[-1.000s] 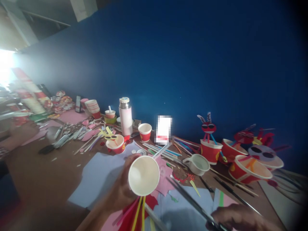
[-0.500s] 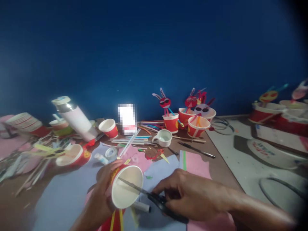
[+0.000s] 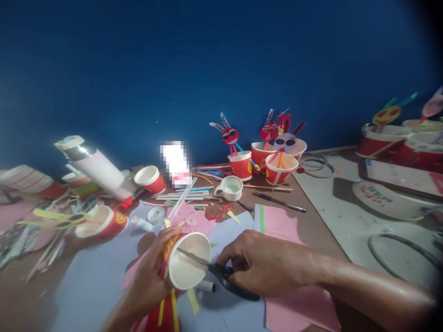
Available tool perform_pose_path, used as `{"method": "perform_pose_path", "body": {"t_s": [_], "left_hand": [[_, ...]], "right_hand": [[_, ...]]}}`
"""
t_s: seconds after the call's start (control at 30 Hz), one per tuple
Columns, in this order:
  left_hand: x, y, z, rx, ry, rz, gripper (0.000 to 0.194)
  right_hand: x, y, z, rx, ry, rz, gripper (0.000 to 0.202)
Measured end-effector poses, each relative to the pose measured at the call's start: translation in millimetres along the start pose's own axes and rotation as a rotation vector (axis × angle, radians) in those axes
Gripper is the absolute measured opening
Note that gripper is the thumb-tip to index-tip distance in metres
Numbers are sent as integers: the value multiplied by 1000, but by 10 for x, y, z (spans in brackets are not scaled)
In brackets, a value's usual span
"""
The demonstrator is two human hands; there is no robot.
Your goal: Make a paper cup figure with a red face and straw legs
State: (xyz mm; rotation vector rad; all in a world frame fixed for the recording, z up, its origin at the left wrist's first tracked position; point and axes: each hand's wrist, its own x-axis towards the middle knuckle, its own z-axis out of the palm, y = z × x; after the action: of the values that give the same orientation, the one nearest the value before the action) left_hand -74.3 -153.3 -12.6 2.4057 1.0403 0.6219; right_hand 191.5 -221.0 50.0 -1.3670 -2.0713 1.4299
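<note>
Paper cup (image 3: 188, 275) is clasped in the left hand (image 3: 152, 274); right of that grip, the right hand (image 3: 259, 265) holds scissors (image 3: 223, 276) across the cup's mouth.

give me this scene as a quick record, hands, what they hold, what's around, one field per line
left hand: the left hand grips a red cup, mouth towards the camera
right hand: the right hand holds scissors
scissors: blades across the cup's mouth; contact with its wall cannot be told
under the hands: blue paper and pink paper
beyond the hands: a mug and, right of it, a pen
left rear: a flask
</note>
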Motion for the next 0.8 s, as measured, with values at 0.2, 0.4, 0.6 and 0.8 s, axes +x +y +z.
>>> {"method": "perform_pose_path", "body": {"t_s": [0.2, 0.4, 0.6, 0.8], "left_hand": [[-27, -18, 25, -48, 37, 9, 59], [-101, -60, 31, -341, 93, -236, 85], [-87, -3, 34, -938, 244, -388, 78], [-21, 129, -14, -1214, 262, -301, 48]], "right_hand": [[28, 3, 24, -5, 1, 1, 32], [41, 14, 64, 74, 64, 23, 34], [115, -10, 137, 126, 123, 76, 36], [260, 123, 289, 252, 170, 90, 32]]}}
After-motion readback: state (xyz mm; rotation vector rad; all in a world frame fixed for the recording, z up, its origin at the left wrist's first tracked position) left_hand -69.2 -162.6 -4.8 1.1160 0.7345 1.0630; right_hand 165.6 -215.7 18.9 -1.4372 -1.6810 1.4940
